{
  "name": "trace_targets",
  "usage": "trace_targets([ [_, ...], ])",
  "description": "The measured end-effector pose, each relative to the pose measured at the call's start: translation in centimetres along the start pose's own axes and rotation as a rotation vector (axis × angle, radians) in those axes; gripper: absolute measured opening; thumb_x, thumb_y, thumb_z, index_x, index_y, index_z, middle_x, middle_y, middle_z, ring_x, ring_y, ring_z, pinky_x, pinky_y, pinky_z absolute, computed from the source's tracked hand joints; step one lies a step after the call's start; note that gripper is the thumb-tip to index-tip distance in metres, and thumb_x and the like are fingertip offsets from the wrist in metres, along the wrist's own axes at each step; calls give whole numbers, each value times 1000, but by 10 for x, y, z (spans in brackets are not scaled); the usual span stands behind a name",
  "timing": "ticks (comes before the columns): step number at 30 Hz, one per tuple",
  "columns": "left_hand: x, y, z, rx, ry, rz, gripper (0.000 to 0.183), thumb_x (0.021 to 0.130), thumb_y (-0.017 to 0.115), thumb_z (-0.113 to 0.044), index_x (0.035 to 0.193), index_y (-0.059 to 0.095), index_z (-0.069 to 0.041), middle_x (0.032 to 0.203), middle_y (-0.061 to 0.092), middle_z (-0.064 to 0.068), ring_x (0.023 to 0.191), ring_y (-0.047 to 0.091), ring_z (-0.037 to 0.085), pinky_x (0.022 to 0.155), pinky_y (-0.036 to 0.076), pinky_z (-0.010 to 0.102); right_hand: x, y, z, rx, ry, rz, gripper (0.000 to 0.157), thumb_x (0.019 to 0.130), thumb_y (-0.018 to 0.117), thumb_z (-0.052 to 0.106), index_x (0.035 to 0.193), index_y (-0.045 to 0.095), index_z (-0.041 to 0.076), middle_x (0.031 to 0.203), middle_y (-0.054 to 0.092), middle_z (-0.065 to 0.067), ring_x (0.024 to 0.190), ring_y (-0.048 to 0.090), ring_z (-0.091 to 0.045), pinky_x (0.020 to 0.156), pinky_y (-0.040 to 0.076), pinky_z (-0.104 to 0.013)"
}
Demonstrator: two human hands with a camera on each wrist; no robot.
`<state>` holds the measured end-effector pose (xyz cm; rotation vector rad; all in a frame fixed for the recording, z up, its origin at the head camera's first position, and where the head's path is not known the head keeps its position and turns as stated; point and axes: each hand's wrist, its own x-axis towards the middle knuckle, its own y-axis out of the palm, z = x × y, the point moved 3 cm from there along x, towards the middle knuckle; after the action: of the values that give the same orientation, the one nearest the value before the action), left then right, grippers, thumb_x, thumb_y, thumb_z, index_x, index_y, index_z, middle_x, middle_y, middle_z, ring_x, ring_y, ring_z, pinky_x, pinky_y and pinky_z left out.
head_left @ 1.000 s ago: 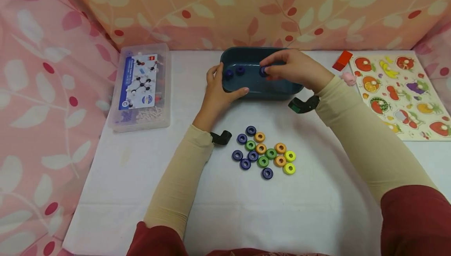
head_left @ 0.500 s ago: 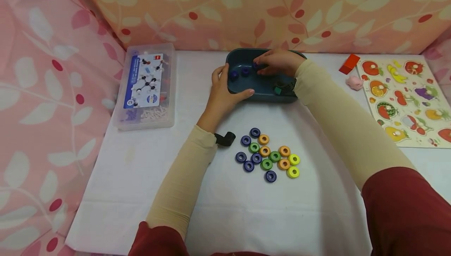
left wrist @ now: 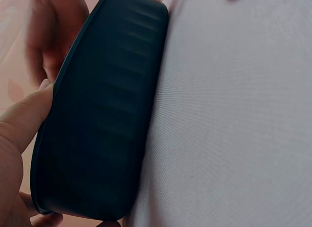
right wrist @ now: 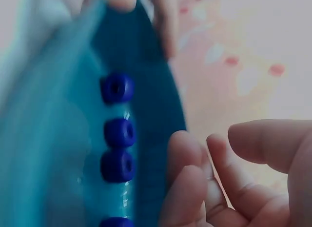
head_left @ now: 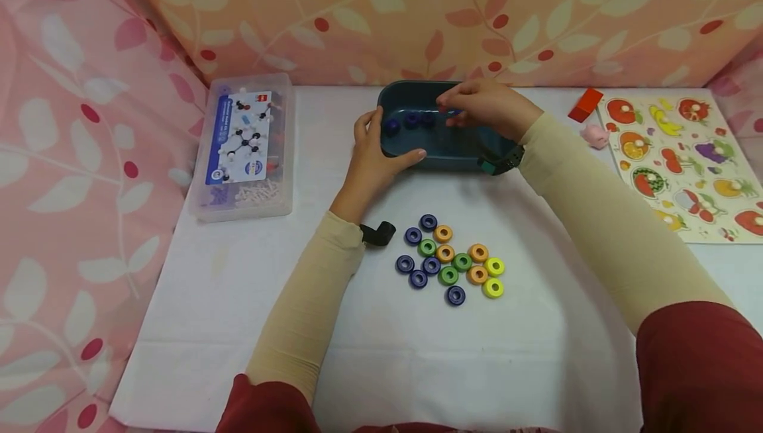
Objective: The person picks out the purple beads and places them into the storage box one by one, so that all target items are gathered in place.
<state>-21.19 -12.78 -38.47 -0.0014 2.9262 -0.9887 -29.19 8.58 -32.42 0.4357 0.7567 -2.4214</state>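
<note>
My left hand [head_left: 371, 161] holds the left end of a dark teal tray [head_left: 441, 148], its thumb on the near rim and fingers at the outer end. Over the right half of the tray hovers my right hand [head_left: 491, 112]. Its thumb and fingertips are apart in the right wrist view, with nothing between them. Inside the tray, three dark blue beads [right wrist: 119, 133] with holes stand in a row along the far wall. Another blue bead [right wrist: 117, 222] is cut off at the bottom of that view. Nearer me on the table lie several blue, green, orange and yellow beads [head_left: 449, 275].
A clear plastic molecular model box [head_left: 241, 148] lies at the left. On the right are a red block [head_left: 585, 104], a small pink figure [head_left: 595, 136] and a fruit puzzle board [head_left: 685, 161]. Patterned cloth [head_left: 334, 16] hangs behind the table.
My right hand lowered a blue bead beside the others in the tray, let it go, then drew back up and right. The left hand stays on the tray.
</note>
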Motion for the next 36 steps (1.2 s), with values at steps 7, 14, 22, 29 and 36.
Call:
trace_targets([
  [7, 0, -3, 2, 11, 6, -13, 118, 73, 77, -68, 162, 11, -28, 163, 12, -4, 145, 30, 22, 120, 30, 40, -52, 25, -7, -15, -26, 17, 44, 102, 56, 42, 132, 63, 11, 133, 61, -11, 106, 66, -23, 91, 52, -27],
  [14, 0, -3, 3, 5, -11, -8, 119, 73, 78, -68, 162, 11, -29, 163, 10, -5, 147, 28, 21, 121, 28, 41, -73, 69, -33, -83, -77, 88, 38, 99, 64, 39, 125, 69, 13, 119, 68, -10, 100, 65, -25, 87, 52, -34],
  [22, -1, -3, 3, 11, -15, -5, 118, 73, 77, -69, 162, 11, -30, 164, 9, -4, 146, 30, 21, 120, 30, 40, -65, 105, -54, -240, -225, 95, 26, 91, 74, 26, 115, 75, 16, 110, 74, 0, 90, 61, -16, 79, 47, -30],
  [29, 0, -1, 2, 10, 4, -6, 118, 73, 78, -68, 162, 12, -28, 163, 11, -4, 145, 31, 20, 120, 30, 40, -63, 112, -57, -283, -218, 120, 25, 89, 77, 27, 113, 76, 20, 105, 73, 2, 89, 59, -17, 80, 45, -31],
  [36, 0, 0, 1, 5, 11, -7, 117, 74, 78, -67, 162, 12, -28, 163, 11, -4, 145, 31, 21, 119, 30, 41, -64, 101, -57, -336, -214, 57, 25, 91, 71, 19, 116, 75, 18, 116, 72, -2, 90, 59, -18, 79, 46, -32],
])
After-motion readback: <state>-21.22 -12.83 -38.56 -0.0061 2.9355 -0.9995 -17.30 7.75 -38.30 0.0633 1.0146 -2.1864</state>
